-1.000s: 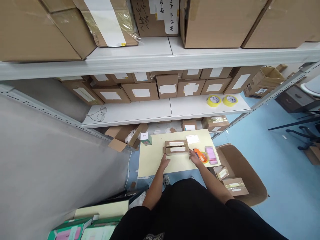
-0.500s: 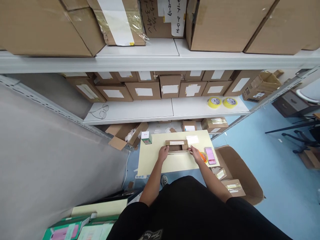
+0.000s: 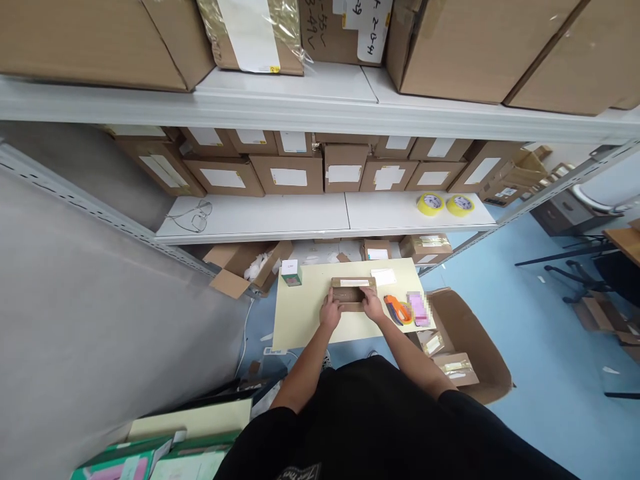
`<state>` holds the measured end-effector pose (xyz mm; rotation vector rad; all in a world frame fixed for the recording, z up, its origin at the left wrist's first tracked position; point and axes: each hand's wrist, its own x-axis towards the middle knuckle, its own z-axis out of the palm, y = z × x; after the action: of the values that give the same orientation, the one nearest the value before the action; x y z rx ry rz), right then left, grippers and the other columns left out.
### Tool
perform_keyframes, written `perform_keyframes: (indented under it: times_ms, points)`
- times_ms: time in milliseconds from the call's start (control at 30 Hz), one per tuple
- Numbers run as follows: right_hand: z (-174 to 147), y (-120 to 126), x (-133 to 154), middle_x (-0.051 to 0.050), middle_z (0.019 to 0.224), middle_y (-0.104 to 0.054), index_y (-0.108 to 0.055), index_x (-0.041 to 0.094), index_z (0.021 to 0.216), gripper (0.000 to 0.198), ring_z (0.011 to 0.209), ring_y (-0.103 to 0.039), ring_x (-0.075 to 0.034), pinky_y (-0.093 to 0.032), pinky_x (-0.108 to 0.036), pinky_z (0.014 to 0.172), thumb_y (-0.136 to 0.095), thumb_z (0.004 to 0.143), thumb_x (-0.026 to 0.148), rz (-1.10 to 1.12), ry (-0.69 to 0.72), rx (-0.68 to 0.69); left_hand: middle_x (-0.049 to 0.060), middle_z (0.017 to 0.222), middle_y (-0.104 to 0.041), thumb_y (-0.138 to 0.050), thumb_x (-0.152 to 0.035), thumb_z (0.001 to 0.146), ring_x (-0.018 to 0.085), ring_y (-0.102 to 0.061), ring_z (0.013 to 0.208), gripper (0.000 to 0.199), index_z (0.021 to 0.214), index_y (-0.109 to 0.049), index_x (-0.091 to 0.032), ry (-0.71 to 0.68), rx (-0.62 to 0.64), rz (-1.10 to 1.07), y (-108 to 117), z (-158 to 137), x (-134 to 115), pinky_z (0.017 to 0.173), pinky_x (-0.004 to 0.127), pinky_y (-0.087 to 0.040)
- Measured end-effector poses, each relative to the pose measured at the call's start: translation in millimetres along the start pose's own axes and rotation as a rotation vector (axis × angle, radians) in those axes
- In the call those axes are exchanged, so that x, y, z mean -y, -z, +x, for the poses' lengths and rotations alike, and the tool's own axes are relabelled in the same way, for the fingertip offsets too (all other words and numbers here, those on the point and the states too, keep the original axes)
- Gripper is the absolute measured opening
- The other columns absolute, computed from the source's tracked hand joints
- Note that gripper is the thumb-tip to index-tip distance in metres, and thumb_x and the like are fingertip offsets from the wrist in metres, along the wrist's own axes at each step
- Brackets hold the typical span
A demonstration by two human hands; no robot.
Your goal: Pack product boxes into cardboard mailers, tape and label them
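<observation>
The hands are both at the cardboard box [image 3: 353, 307], which lies mid-worktop [image 3: 300, 323], its dark hollow facing up. With clock directions taken from it, twelve being away from the person, the left hand [image 3: 330, 312] is at eight, fingers partly bent along the left end. The right hand [image 3: 371, 305] is at four, half curled, fingertips over the hollow's right end. How firmly either grips cannot be told.

A second ago two white strips showed on the box; now only the far white strip [image 3: 354, 283] shows, and the right hand has come inward. The work seems to have shifted to the opened side.

Around, left to right: a flapped carton [image 3: 231, 285] and, nearer, a small green-and-white box [image 3: 291, 273], both between nine and ten; white paper [image 3: 383, 277] at two; an orange tool [image 3: 393, 307] between three and four, near the right hand and likely its main obstacle; a pink item [image 3: 417, 307], partly blurred, past three; tape rolls [image 3: 431, 204] on the shelf [image 3: 295, 217], between one and two; a large open carton [image 3: 483, 347] towards four.
</observation>
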<state>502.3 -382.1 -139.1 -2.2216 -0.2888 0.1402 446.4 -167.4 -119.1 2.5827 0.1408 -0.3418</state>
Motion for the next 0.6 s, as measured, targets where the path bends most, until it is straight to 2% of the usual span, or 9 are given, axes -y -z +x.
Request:
perform_keyframes:
  times_ms: [67, 167, 233, 333, 400, 500, 533, 600]
  points:
    - [8.1, -6.7, 2.9, -0.010, 0.156, -0.058, -0.057, 0.018, 0.152, 0.076, 0.152, -0.044, -0.028, -0.034, -0.053, 0.129, -0.050, 0.077, 0.013, -0.048, 0.031, -0.040, 0.005, 0.179, -0.017, -0.059, -0.027, 0.101, 0.029, -0.050, 0.144, 0.020, 0.109, -0.076, -0.019, 0.002, 0.029, 0.007, -0.1, -0.2, -0.4, 0.113, 0.042, -0.050]
    - [29.3, -2.4, 5.4, -0.009, 0.166, -0.047, -0.045, 0.017, 0.161, 0.080, 0.161, -0.029, -0.027, -0.029, -0.052, 0.131, -0.049, 0.081, 0.012, -0.142, 0.026, -0.005, 0.005, 0.179, -0.018, -0.060, -0.026, 0.101, 0.030, -0.052, 0.142, 0.021, 0.110, -0.077, -0.019, -0.005, 0.041, 0.045, 0.6, -3.6, -1.0, 0.114, 0.044, -0.049]
    - [46.9, 4.1, 7.4, -0.009, 0.167, -0.045, -0.040, 0.018, 0.164, 0.081, 0.161, -0.027, -0.027, -0.029, -0.049, 0.131, -0.051, 0.083, 0.013, -0.230, -0.031, 0.064, 0.003, 0.178, -0.020, -0.063, -0.028, 0.099, 0.033, -0.048, 0.144, 0.020, 0.109, -0.078, -0.021, -0.011, 0.031, 0.078, 2.1, -6.3, -0.6, 0.116, 0.048, -0.046]
    - [67.1, 10.3, 10.5, -0.011, 0.165, -0.046, -0.042, 0.019, 0.163, 0.080, 0.159, -0.030, -0.030, -0.026, -0.048, 0.130, -0.057, 0.084, 0.015, -0.399, -0.140, 0.233, 0.001, 0.178, -0.020, -0.069, -0.031, 0.095, 0.037, -0.038, 0.151, 0.022, 0.113, -0.078, -0.024, -0.018, 0.036, 0.082, 7.0, -5.1, 2.2, 0.121, 0.052, -0.041]
    - [71.8, 10.9, 11.6, -0.013, 0.164, -0.047, -0.044, 0.020, 0.161, 0.078, 0.159, -0.030, -0.033, -0.022, -0.050, 0.130, -0.059, 0.085, 0.016, -0.495, -0.162, 0.337, 0.002, 0.180, -0.011, -0.076, -0.034, 0.089, 0.037, -0.029, 0.157, 0.041, 0.129, -0.071, -0.025, -0.031, 0.055, 0.060, 12.9, 2.1, 5.4, 0.122, 0.051, -0.039]
    - [66.4, 9.5, 9.9, -0.011, 0.167, -0.044, -0.039, 0.023, 0.164, 0.080, 0.160, -0.026, -0.031, -0.018, -0.050, 0.130, -0.060, 0.087, 0.018, -0.536, -0.113, 0.390, 0.007, 0.181, 0.006, -0.091, -0.039, 0.073, 0.038, -0.018, 0.162, 0.083, 0.146, -0.056, -0.025, -0.071, 0.126, 0.036, 25.1, 21.2, 10.6, 0.123, 0.051, -0.038]
    - [62.0, 8.8, 8.2, -0.010, 0.169, -0.041, -0.036, 0.025, 0.165, 0.082, 0.161, -0.023, -0.031, -0.017, -0.050, 0.130, -0.061, 0.087, 0.020, -0.531, -0.099, 0.384, 0.008, 0.180, 0.008, -0.095, -0.040, 0.067, 0.039, -0.019, 0.162, 0.089, 0.146, -0.055, -0.024, -0.089, 0.162, 0.033, 28.9, 28.3, 12.2, 0.123, 0.050, -0.038]
    - [50.4, 7.5, 2.7, -0.009, 0.173, -0.033, -0.032, 0.029, 0.166, 0.089, 0.163, -0.016, -0.031, -0.015, -0.055, 0.130, -0.066, 0.085, 0.023, -0.504, -0.118, 0.323, 0.009, 0.181, 0.005, -0.099, -0.039, 0.060, 0.040, -0.026, 0.159, 0.088, 0.137, -0.060, -0.023, -0.125, 0.218, 0.028, 34.4, 40.5, 15.0, 0.122, 0.049, -0.039]
